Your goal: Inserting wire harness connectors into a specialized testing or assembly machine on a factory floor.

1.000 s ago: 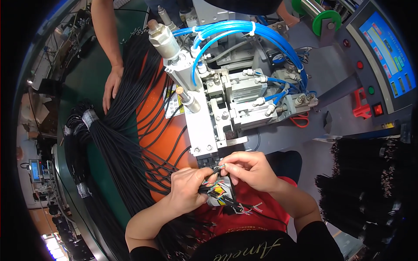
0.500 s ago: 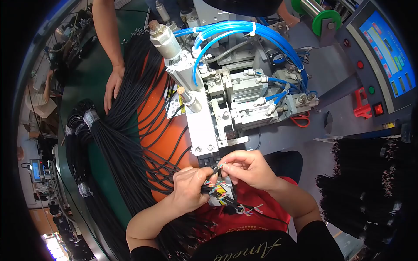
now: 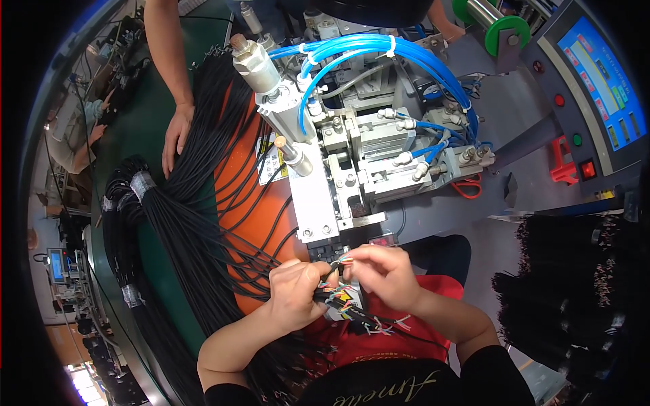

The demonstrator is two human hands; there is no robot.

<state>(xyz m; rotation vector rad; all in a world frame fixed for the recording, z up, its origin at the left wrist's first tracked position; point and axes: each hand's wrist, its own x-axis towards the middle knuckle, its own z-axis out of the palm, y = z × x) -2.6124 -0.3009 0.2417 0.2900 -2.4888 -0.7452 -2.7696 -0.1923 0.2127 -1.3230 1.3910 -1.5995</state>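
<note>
My left hand (image 3: 295, 291) is closed around several black cables (image 3: 333, 266) just in front of the machine's near edge. Out of one cable end come thin coloured wires (image 3: 346, 260), pinched between the thumb and fingers of my right hand (image 3: 386, 274). More stripped ends with coloured wires (image 3: 379, 325) stick out below my left hand, over the red cloth (image 3: 413, 338) at my lap. The exact grip of my right fingertips is partly hidden.
A metal machine (image 3: 315, 196) with blue air hoses (image 3: 386, 44) stands ahead. Bundled black cables (image 3: 183, 250) cover the orange board (image 3: 247, 162) and green table (image 3: 162, 264). A co-worker's hand (image 3: 178, 135) rests by them. More cables (image 3: 569, 291) hang at right, below a control screen (image 3: 602, 81).
My right hand has shifted slightly, and more of the coloured wires shows at its fingertips. My left hand stays in place.
</note>
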